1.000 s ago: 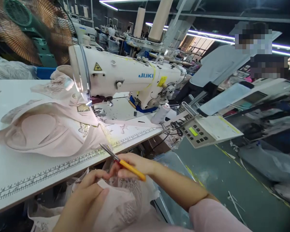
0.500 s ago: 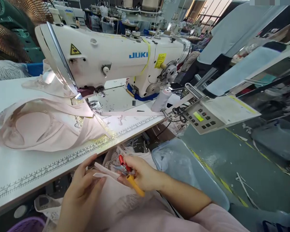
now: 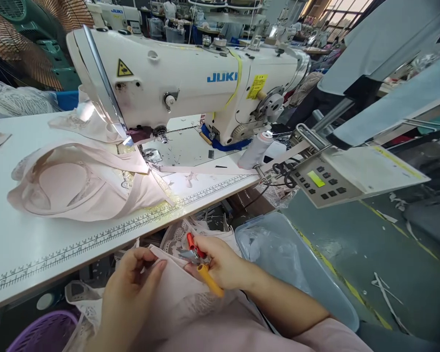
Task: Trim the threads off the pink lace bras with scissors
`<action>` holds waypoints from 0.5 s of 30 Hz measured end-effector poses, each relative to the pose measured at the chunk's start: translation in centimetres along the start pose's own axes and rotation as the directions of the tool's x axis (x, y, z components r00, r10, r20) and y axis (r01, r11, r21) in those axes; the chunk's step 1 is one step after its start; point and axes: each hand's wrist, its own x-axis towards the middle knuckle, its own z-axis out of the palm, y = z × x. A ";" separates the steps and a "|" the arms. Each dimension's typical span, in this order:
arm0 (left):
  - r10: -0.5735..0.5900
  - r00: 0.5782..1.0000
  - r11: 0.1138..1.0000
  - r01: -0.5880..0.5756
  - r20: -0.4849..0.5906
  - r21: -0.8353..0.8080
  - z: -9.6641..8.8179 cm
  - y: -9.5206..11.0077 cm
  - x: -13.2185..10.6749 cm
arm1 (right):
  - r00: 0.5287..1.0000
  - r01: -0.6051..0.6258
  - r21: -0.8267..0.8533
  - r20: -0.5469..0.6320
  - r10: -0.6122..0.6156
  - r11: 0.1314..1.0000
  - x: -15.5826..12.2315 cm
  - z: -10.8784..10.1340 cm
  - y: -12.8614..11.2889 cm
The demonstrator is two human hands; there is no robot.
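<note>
Just below the table's front edge, my left hand (image 3: 137, 288) pinches the edge of a pale pink garment (image 3: 179, 293) with lace parts, which hangs down over my lap. My right hand (image 3: 223, 264) is closed around small scissors (image 3: 209, 279) with one red and one orange handle. Their blades point left toward the garment's edge; whether they touch the cloth I cannot tell. The right fingertips are beside the garment, partly hidden behind the scissors. Another pale pink bra (image 3: 80, 208) lies on the table, its edge under the head of a white sewing machine (image 3: 143, 68).
A thread cone (image 3: 255, 150) stands by the machine, near a control panel (image 3: 326, 178) on the right. Below are a translucent bin (image 3: 337, 293) and a purple basket (image 3: 46, 332). A green fan (image 3: 40, 24) is at the back left. A printed ruler (image 3: 95, 242) runs along the table edge.
My left fingers have drawn closer together on the garment's edge, where two strip ends stuck up before. The scissors stay in my right hand. The view has shifted slightly left.
</note>
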 end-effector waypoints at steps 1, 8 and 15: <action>0.000 1.000 1.000 0.000 -0.026 0.002 0.1 0.1 -0.1 | 1.000 -0.025 -0.006 -0.003 0.025 1.000 0.0 0.0 0.0; 0.034 0.996 0.998 -0.039 -0.084 -0.057 0.1 0.4 -0.3 | 0.991 -0.131 0.267 0.061 0.119 0.955 -0.5 -0.2 0.1; 0.045 0.999 0.996 -0.047 -0.025 -0.075 -0.4 -0.2 -0.1 | 0.983 -0.175 0.172 -0.032 0.183 0.969 -1.4 0.5 0.9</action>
